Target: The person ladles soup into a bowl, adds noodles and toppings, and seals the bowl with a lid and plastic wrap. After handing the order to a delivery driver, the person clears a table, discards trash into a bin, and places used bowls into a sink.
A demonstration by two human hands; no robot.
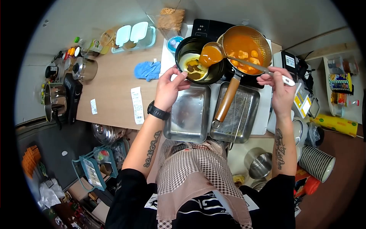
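My right hand (280, 87) is closed round the white-tipped handle of a metal ladle (249, 65). The ladle's bowl is full of orange-brown broth (211, 56) and tilts over a black bowl (182, 49). Inside the black bowl lie something white and a brown-yellow sauce or paste (195, 69). My left hand (171, 84) grips the black bowl's near left rim, thumb on top. Right beside it, a pan (267, 36) with a wooden handle (228, 100) holds orange soup with pale chunks and round pieces (244, 53).
Two steel trays (188, 131) (248, 131) sit in front of the pan and bowl. Leftward on the counter are a blue glove (147, 71), a paper receipt (137, 105) and lidded containers (139, 32). A scale (302, 101) and stacked bowls (316, 164) stand at the right.
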